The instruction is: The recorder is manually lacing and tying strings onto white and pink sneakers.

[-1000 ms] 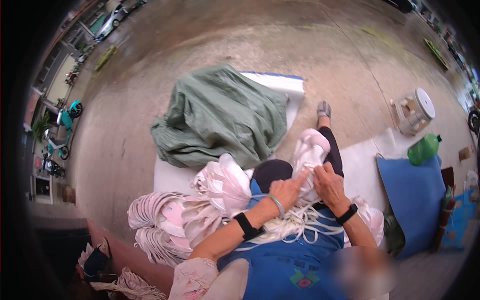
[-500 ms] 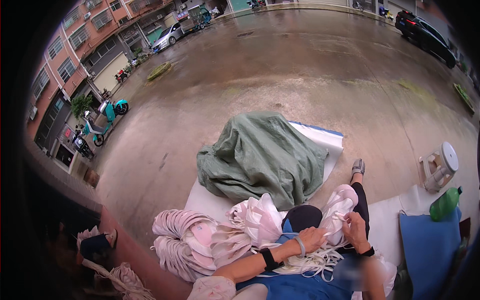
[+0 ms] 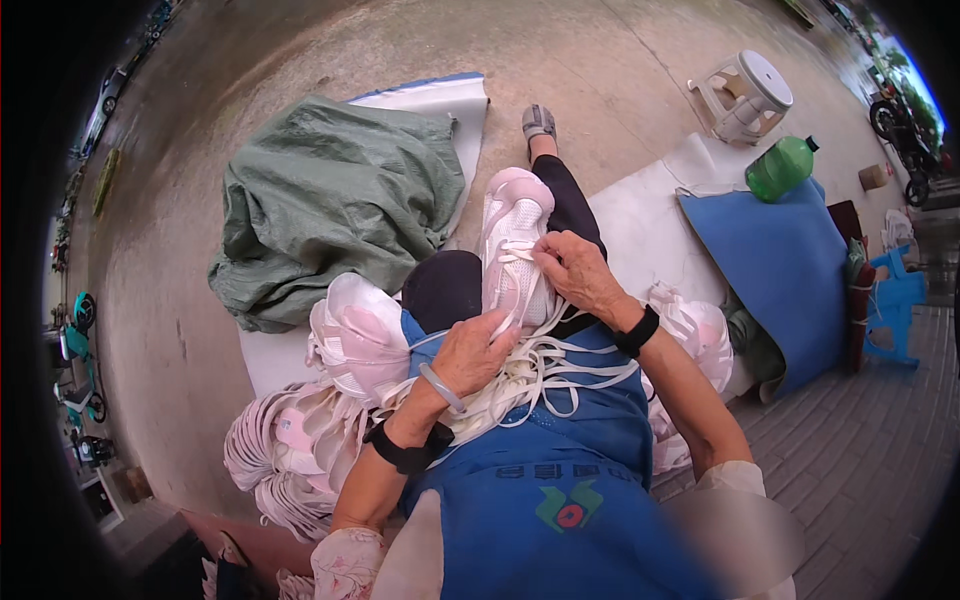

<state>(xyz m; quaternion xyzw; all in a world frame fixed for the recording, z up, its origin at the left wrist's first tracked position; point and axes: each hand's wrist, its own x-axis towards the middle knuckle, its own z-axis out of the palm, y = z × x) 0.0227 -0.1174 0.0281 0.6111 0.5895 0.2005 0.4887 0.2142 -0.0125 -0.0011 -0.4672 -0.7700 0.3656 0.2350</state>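
Observation:
A pink-and-white sneaker upper lies over my lap with its toe pointing away from me. White laces cross its front. My right hand is closed in a pinch on a white shoelace at the right side of the lacing. Lower down on the left edge of the upper, my left hand has its fingertips closed round white lace; the exact grip is partly hidden. A tangle of loose white laces spills over the blue apron below both hands.
Stacked pink-and-white uppers lie at the left, with more at the right. A green tarp covers a heap ahead. Off to the right are a white stool, a green bottle, a blue sheet and a blue plastic stool.
The view has tilted down and turned right, so the tarp and uppers appear further left. Both hands remain at the same upper, the right one pinching at its lacing.

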